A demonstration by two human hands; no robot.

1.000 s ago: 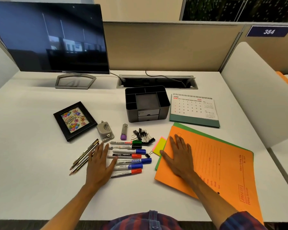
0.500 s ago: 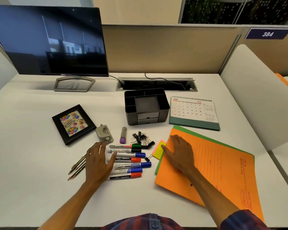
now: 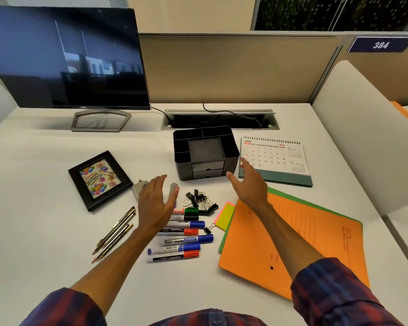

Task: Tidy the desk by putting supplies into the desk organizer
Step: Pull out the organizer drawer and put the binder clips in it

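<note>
Both arms stretched forward, plaid sleeves pushed up — left hand (image 3: 154,203) and right hand (image 3: 251,184) both empty, fingers spread loose, palms turned in toward each other, raised.

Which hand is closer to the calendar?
The right hand. It hovers open just at the desk calendar's lower left corner, fingertips overlapping it in view. The left hand is farther off, above the markers.
</note>
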